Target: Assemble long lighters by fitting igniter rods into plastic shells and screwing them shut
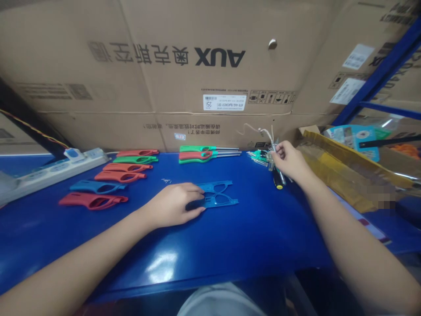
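Two blue lighter casing halves (219, 200) lie side by side on the blue table, their finger-loop ends pointing right. My left hand (179, 204) is curled over their left ends, thumb on the near side and fingers on the far side, covering that part. Over a small pile at the right, my right hand (287, 159) pinches a slim part with a pale wire (251, 127) rising from it; its exact shape is partly hidden. Green and clear small parts (258, 158) lie beside those fingertips. A screwdriver with a yellow-ended handle (279, 181) lies just below.
Red, green, orange and blue lighter casings (94, 200) are laid out at left. Several lighters with metal tubes (204, 155) lie at the back, near small screws (166, 180). A power strip (49, 173), a large carton (158, 83) and a taped box (342, 171) border the table.
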A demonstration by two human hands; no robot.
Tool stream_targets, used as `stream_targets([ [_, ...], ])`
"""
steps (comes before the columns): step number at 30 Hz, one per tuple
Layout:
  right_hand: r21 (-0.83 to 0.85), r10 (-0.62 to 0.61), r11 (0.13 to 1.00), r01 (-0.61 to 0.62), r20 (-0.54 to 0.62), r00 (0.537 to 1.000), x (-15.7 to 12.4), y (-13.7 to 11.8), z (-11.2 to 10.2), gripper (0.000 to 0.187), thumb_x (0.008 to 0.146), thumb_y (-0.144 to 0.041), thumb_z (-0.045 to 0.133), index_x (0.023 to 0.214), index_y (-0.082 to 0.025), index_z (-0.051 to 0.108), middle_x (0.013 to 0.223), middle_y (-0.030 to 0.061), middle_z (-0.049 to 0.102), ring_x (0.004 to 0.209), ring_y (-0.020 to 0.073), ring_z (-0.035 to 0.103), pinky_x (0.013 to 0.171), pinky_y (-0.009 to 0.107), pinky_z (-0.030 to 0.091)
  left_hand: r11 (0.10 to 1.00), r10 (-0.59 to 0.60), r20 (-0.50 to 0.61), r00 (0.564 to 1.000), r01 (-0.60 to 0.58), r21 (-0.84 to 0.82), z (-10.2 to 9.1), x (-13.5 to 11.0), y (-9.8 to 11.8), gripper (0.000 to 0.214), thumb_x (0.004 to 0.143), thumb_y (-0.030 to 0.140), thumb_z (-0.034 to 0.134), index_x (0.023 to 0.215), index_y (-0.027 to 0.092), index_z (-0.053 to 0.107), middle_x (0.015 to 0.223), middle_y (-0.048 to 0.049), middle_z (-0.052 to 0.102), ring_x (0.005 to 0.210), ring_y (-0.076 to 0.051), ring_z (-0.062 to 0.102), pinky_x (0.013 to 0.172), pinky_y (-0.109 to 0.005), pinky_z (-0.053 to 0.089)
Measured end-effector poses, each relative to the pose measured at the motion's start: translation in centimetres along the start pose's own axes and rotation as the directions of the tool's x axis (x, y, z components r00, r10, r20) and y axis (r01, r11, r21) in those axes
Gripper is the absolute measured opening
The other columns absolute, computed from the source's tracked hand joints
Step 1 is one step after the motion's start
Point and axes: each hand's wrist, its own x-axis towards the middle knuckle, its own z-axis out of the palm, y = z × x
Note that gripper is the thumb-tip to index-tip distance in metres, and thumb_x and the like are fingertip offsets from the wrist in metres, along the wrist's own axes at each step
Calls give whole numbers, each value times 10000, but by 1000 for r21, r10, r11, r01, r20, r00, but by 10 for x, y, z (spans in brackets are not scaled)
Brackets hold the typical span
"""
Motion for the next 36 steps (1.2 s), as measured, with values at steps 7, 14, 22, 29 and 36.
stream_targets([
  [7,264,-399,915,307,466,790,-30,-34,1,184,961,-401,490,975,-218,505,744,1,597,652,166,551,635,290,434,998,-59,75,995,58,15,-16,-3,-6,252,933,378,619,1071,202,736,1117,-68,730,1000,-230,706,867,-325,566],
  [14,433,-530,839,330,512,677,-60,-59,30,163,995,-378,502,1007,-216,491,782,-17,593,663,134,545,645,265,445,996,-89,34,995,89,1,-12,-3,-5,314,931,447,627,1084,189,719,1096,-88,730,999,-241,702,875,-338,563],
  [22,488,-672,723,489,334,661,-66,-62,35,197,1031,-368,497,1015,-201,599,952,50,657,838,161,608,765,290,476,939,-269,-242,932,198,-280,5,2,-3,321,920,461,673,1036,169,739,1055,-83,766,965,-227,718,901,-346,559],
  [29,475,-746,648,595,241,621,-63,-61,30,167,1024,-326,521,1025,-203,635,944,56,637,825,163,600,748,295,482,552,-571,-100,815,291,-782,2,9,4,444,843,530,737,1063,145,736,1001,-95,791,907,-228,744,861,-355,604],
  [36,404,-780,621,672,236,579,-65,-62,27,169,1015,-337,543,1025,-212,656,941,57,666,822,169,619,724,295,481,394,-612,19,791,325,-860,0,11,2,455,769,564,798,955,149,775,878,-85,799,757,-193,734,787,-332,623],
])
